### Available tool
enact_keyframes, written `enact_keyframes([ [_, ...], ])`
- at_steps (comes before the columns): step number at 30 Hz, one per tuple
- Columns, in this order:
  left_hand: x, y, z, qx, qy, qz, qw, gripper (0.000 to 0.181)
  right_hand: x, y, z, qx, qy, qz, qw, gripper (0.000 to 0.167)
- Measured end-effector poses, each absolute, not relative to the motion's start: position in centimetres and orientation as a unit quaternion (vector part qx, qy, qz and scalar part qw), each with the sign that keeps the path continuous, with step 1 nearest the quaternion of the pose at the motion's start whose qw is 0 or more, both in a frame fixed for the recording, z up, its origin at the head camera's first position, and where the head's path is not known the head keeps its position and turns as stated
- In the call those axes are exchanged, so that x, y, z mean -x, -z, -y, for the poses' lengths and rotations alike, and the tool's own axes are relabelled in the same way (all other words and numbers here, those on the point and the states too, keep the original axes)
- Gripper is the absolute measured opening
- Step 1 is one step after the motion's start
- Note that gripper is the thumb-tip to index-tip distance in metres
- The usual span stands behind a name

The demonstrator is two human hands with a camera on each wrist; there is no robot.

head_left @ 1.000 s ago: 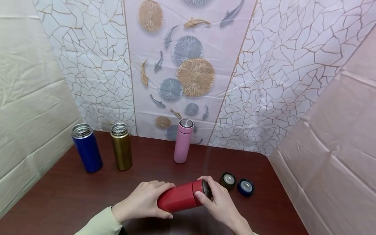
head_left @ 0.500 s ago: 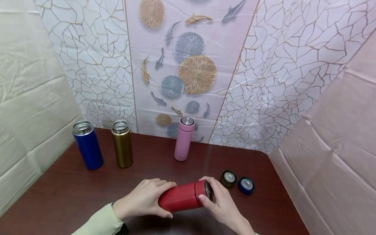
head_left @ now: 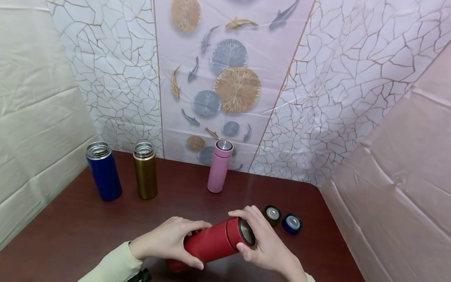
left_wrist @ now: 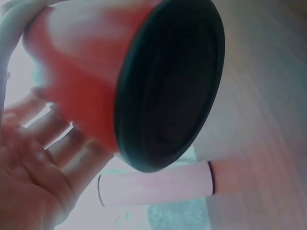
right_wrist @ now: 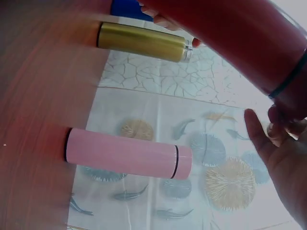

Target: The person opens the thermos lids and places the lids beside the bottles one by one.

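Red bottle tilted at the table's near side; left hand gripping its body, right hand its cap. Done: blue bottle and gold bottle lidless, dark lid and blue lid at right. Remaining, I judge: red bottle, pink bottle, both capped.

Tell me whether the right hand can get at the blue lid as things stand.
Probably, yes: the blue lid lies nearby with nothing on it and nothing seen between. But the right hand holds the cap end of the red bottle and would likely have to let go first.
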State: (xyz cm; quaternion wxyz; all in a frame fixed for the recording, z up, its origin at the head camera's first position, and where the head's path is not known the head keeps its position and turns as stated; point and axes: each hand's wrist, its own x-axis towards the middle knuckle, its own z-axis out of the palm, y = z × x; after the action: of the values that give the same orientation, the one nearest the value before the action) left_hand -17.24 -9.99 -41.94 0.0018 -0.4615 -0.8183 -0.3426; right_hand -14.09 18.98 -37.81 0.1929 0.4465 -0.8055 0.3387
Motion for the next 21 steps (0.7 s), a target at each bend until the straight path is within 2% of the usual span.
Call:
enact_keyframes([
  [7, 17.9, 41.5, 10.6, 0.446, 0.278, 0.850, 0.034, 0.069, 14.2, 38.4, -19.5, -0.432, -0.367, 0.806, 0.173, 0.063],
  [14, 17.6, 41.2, 10.2, 0.423, 0.197, 0.873, 0.144, 0.073, 14.2, 38.9, -20.3, -0.323, -0.384, 0.860, 0.093, 0.079],
  [17, 17.4, 41.2, 9.9, 0.419, 0.186, 0.872, 0.171, 0.075, 14.3, 39.2, -19.9, -0.276, -0.384, 0.877, 0.080, 0.074],
  [21, 17.4, 41.1, 9.7, 0.418, 0.185, 0.872, 0.172, 0.075, 13.9, 39.4, -19.5, -0.231, -0.408, 0.882, 0.053, 0.061],
])
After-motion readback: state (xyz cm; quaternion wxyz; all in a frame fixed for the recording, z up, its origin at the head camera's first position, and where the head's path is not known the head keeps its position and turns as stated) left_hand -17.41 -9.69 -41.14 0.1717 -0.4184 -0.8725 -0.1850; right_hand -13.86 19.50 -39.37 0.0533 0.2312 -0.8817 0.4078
